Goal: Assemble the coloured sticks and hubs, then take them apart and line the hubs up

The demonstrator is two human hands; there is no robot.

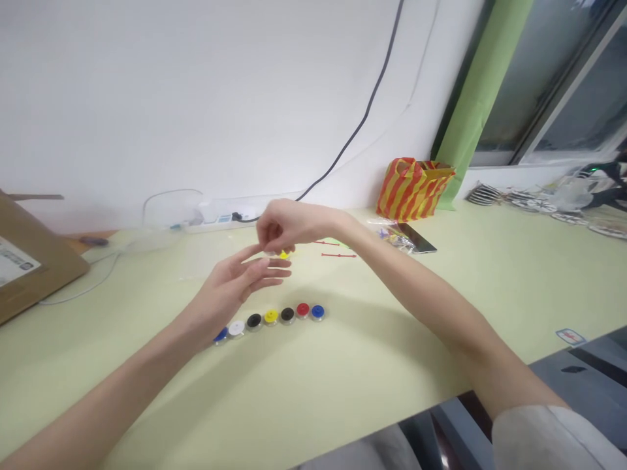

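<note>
My left hand reaches over the table with its fingers stretched out and apart, and I see nothing held in it. Its index fingertip meets my right hand, which bends down from the right with curled fingers. What those fingers pinch, if anything, is hidden. A yellow piece shows just below them; whether it is held or lies on the table I cannot tell. Nearer me runs a row of small round discs with clear rims: white, yellow, red, blue and black. My left wrist partly covers another blue disc.
Thin red sticks lie beyond my right forearm. Farther right are a plastic packet, a dark tablet-like slab and a red-yellow striped bag. A power strip lies along the wall; a cardboard box stands left.
</note>
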